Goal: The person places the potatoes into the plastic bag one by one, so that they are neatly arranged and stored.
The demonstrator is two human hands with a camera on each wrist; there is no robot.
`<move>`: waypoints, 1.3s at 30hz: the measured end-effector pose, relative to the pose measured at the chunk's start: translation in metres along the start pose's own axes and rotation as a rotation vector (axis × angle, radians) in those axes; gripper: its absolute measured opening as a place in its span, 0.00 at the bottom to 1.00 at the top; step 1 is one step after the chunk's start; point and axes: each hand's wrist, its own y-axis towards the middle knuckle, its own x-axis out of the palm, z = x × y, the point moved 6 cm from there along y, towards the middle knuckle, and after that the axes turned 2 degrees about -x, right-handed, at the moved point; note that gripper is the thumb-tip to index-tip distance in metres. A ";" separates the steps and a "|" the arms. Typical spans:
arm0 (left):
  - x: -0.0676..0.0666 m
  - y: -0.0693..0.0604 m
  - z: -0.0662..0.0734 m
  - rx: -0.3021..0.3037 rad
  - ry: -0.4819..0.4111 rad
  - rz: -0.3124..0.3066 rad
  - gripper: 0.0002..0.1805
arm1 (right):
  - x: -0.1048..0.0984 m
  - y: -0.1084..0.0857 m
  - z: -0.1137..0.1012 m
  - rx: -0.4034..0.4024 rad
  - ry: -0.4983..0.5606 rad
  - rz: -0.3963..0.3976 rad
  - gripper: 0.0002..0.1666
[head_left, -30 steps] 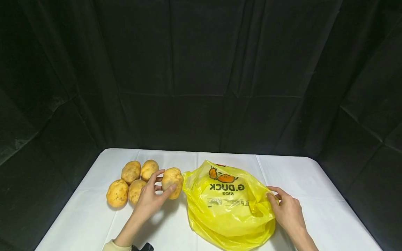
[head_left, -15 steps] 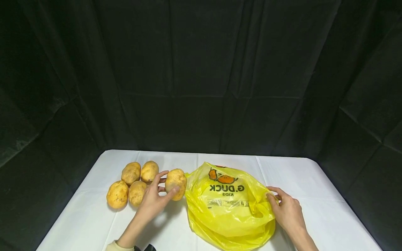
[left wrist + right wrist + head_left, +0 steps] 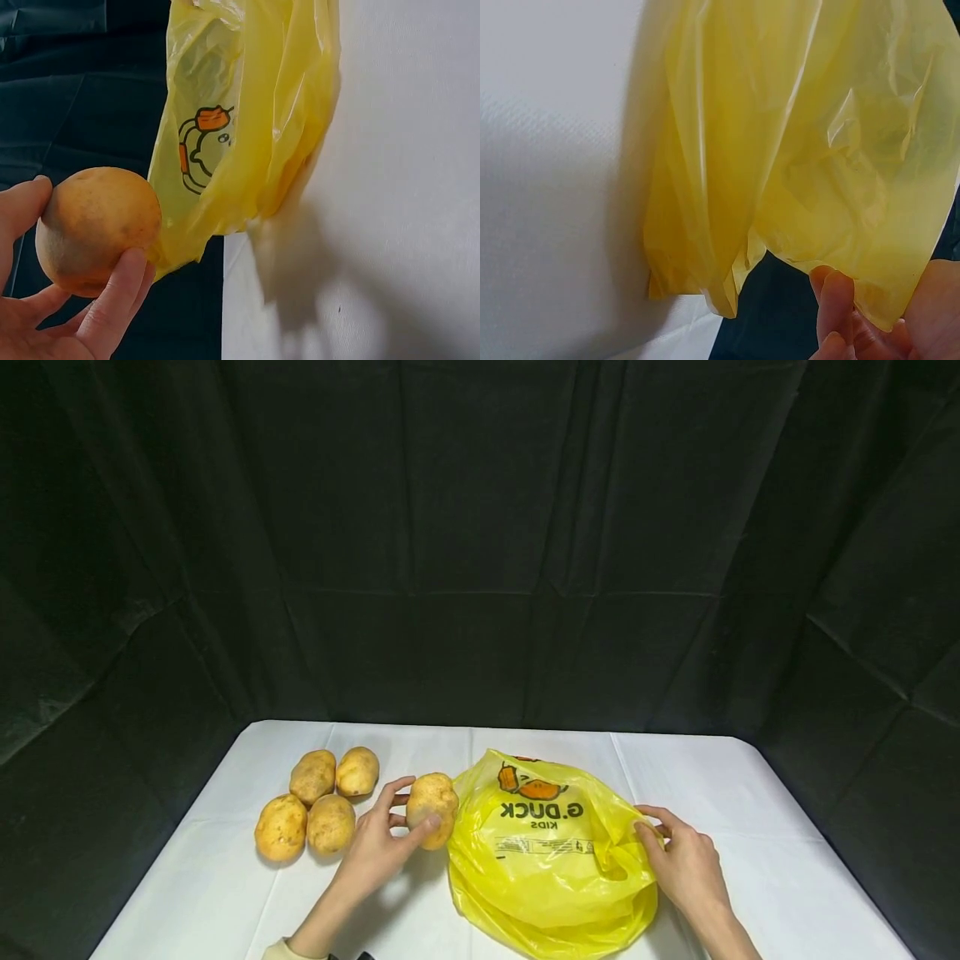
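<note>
In the head view my left hand (image 3: 375,852) holds a potato (image 3: 432,810) between thumb and fingers, raised over the table at the left edge of the yellow plastic bag (image 3: 547,877). The left wrist view shows the same potato (image 3: 97,229) gripped in the fingertips, with the bag (image 3: 277,97) just beyond it. My right hand (image 3: 686,868) pinches the bag's right edge; in the right wrist view its fingers (image 3: 836,307) hold a corner of the film (image 3: 840,187). Whether the bag contains anything, I cannot tell.
Several potatoes (image 3: 281,828) lie grouped at the left of the white-covered table (image 3: 202,893), left of my left hand. Black cloth (image 3: 480,652) hangs behind the table and along both sides.
My left hand has moved to the right and slightly nearer with the potato, which now overlaps the bag's left edge. The right hand has stayed nearly still on the bag.
</note>
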 end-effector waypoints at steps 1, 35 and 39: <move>0.001 0.000 0.000 0.001 -0.005 -0.004 0.33 | 0.000 0.000 0.000 0.000 -0.001 0.000 0.18; 0.029 0.001 0.013 0.038 -0.086 -0.135 0.35 | -0.006 -0.002 -0.006 -0.053 -0.008 0.014 0.17; 0.030 0.000 0.016 0.037 -0.088 -0.137 0.35 | -0.007 -0.002 -0.007 -0.039 -0.012 0.009 0.17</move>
